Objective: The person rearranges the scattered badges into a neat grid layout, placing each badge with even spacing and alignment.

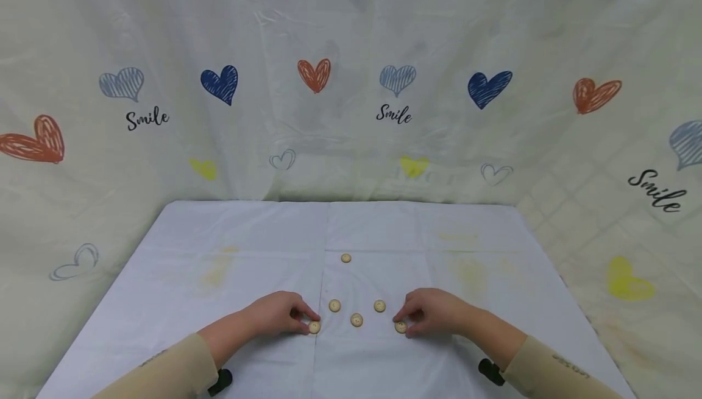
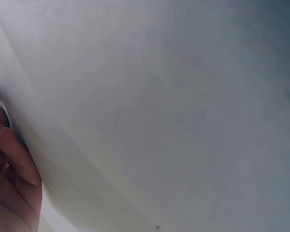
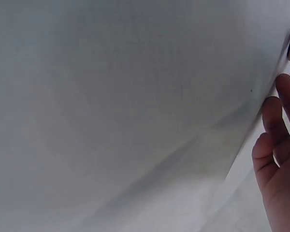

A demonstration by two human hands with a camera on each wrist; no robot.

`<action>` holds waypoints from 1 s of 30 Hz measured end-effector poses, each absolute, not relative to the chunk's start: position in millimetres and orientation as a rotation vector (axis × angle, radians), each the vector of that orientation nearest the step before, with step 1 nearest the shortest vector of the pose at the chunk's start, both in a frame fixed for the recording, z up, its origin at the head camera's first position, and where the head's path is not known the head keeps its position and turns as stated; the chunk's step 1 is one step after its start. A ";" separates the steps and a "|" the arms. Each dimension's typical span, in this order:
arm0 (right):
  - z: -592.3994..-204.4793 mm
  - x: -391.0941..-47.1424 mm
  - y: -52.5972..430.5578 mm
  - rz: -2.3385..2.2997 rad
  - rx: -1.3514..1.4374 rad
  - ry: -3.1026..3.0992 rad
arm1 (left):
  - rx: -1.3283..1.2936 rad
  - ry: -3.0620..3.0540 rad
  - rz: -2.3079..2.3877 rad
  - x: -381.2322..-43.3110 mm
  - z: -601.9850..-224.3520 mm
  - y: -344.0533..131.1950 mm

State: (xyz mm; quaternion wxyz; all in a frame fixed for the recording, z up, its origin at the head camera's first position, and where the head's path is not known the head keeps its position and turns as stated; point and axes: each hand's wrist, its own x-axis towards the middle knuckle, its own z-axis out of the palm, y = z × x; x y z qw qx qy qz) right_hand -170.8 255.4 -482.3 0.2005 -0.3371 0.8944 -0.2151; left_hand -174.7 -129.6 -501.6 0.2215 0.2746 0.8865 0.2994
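Screened-off tabletop station, staged like a makeshift booth; wider building (home, lab, office?) can't be told. Pale, creased sheeting [image 1: 351, 27] printed with red, blue and yellow hearts [image 1: 220, 84] and black "Smile" lettering [image 1: 393, 114] rises behind and along both sides. Inside it, a white-cloth-covered table [image 1: 378, 228], fold lines [image 1: 378, 250] showing. Small black cylindrical devices [image 1: 490, 372] by both beige sleeves [image 1: 554, 370] suggest a recording setup.

To us the buttons [image 1: 356, 320] look like wood, smooth-faced and mostly matt. We read the table cover [image 1: 164, 277] as matt cloth, lined with creases and soft folds. We take the backdrop [image 1: 351, 15] for plastic sheeting, wrinkled, with a faint gloss in places. The sleeves [image 1: 170, 368] look to us like matt cloth, the black wrist pieces [image 1: 490, 371] like plastic
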 end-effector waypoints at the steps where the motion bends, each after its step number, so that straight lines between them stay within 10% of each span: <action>1: -482.6 -170.6 255.1 -0.596 -0.952 2.500 | 0.757 2.450 0.827 -174.6 -500.4 -129.7; 30: -474.8 -183.9 258.5 -0.673 -0.861 2.516 | 0.781 2.524 0.727 -167.3 -493.6 -125.7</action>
